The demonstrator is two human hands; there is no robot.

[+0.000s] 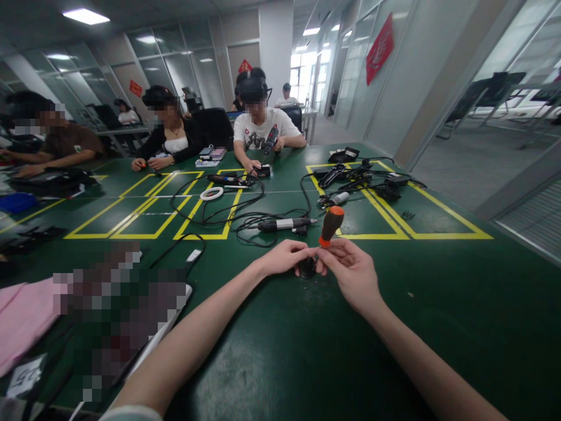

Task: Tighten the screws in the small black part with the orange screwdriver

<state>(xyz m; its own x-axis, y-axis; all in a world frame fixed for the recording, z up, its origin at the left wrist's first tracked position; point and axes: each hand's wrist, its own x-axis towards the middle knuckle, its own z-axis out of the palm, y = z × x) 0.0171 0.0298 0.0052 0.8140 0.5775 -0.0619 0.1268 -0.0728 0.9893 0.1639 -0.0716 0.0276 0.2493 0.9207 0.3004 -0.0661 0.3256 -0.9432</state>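
My right hand (355, 275) is closed around the lower end of a screwdriver (333, 225), whose thick dark handle has an orange top and collar. The handle points up and leans slightly to the right; its shaft is hidden by my fingers. Just left of it, my left hand (287, 257) grips a small, dark, round part (307, 268) low over the green table (280, 345). The fingertips of both hands meet around this part, so the exact contact between tool and part is hidden.
Beyond my hands lie a grey-and-black power tool (284, 224) with coiled cables, a white ring (211, 193) and a heap of black cabled devices (363, 175). Blurred-out devices and pink cloth (28, 318) are at left. Across the table, a person (267, 128) holds a drill (270, 140).
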